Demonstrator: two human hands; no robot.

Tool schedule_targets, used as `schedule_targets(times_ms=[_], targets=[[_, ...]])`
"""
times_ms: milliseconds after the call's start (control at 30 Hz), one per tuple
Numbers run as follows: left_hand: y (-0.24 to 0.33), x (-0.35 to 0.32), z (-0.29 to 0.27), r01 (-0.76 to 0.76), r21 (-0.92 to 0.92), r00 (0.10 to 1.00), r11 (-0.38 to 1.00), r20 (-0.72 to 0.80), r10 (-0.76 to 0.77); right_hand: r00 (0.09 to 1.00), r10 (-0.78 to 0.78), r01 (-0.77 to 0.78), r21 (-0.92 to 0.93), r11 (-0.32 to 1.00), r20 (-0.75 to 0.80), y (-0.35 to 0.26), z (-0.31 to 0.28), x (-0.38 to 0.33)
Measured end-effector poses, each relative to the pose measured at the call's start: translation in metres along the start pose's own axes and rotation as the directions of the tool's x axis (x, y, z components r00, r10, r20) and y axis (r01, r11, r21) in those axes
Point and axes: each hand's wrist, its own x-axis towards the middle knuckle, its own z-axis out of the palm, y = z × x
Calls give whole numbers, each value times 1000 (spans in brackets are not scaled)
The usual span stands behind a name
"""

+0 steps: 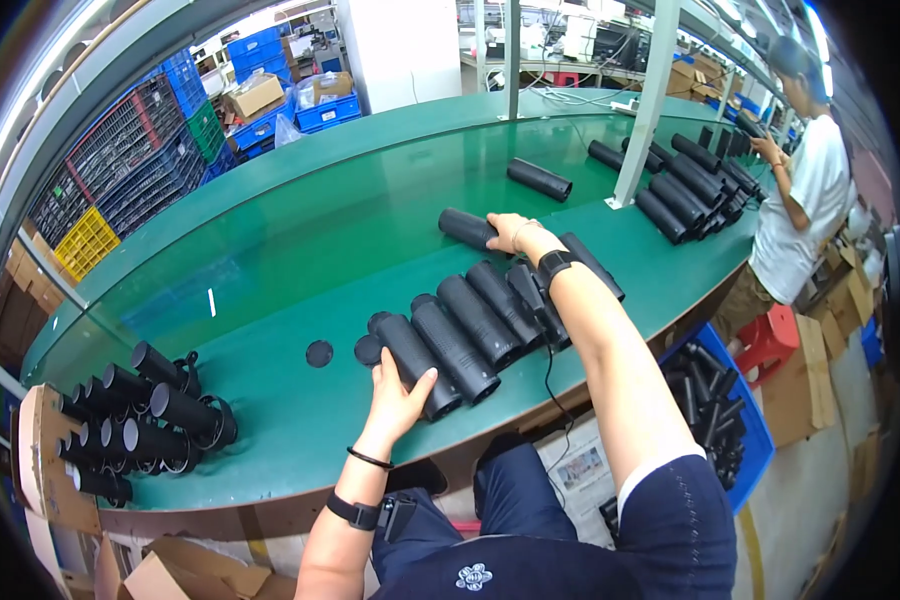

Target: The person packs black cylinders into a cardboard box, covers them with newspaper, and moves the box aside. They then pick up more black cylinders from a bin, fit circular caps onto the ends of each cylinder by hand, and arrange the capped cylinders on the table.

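Note:
My right hand (516, 234) reaches out over the green bench and grips one end of a black cylindrical tube (464, 228) lying at the belt's near side. With thumb and fingers on opposite sides, my left hand (398, 398) holds the leftmost black ribbed tube (419, 364) of a row. Several similar tubes (456, 345) lie side by side to its right, tilted toward me. Beside the left fingertips are small round black discs (319, 353). A black device with a cable (530, 290) rests on the row under my right forearm.
Upright black tubes (160, 440) with ring-like parts stand at the left end. A single tube (540, 179) lies on the green belt (300, 240). Beyond a metal post (650, 100), a co-worker (805, 180) stands by more piled tubes (685, 190). A blue bin (755, 455) of black parts sits below right.

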Motion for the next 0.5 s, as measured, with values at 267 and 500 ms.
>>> schedule_targets(times_ms=[267, 500], targets=[[-3, -10, -21, 65, -106, 996, 992, -46, -71, 886, -194, 452, 696, 557, -421, -34, -38, -129], [70, -56, -75, -232, -834, 969, 501, -151, 198, 846, -338, 528, 738, 420, -413, -128, 63, -275]])
